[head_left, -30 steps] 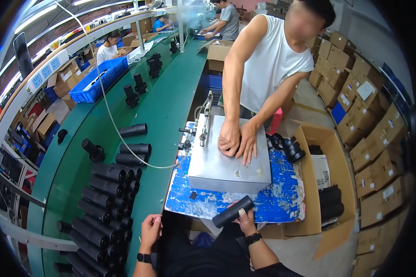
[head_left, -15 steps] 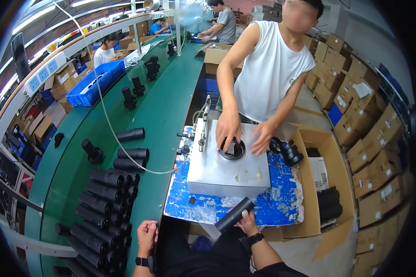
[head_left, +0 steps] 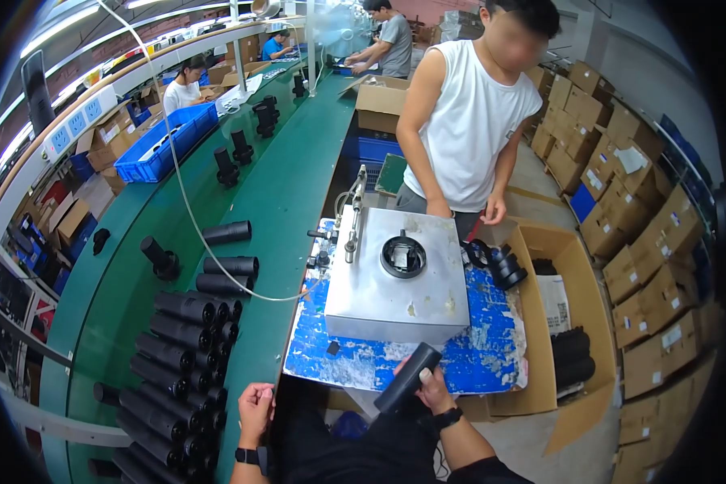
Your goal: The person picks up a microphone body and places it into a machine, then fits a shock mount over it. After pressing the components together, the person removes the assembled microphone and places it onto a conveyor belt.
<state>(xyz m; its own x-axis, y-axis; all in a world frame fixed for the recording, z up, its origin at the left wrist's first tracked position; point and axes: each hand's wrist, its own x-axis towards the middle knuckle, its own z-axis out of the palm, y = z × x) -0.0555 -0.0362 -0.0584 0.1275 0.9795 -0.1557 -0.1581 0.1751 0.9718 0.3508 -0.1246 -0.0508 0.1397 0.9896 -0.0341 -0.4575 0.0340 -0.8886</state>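
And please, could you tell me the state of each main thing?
Black tube: held, slanted
Right hand: closed around the tube
Left hand: curled, no object visible
Metal box: top opening uncovered
Blue board: paint worn
Cardboard box: open, partly filled
Tube pile: lying stacked
Blue bin: open-topped

The green counter (head_left: 298, 181) carries a pile of black tubes (head_left: 173, 356) and several upright black parts (head_left: 241, 148), while the worn blue counter (head_left: 492, 343) beside it carries a metal box (head_left: 431, 302) and some black rings (head_left: 508, 270).
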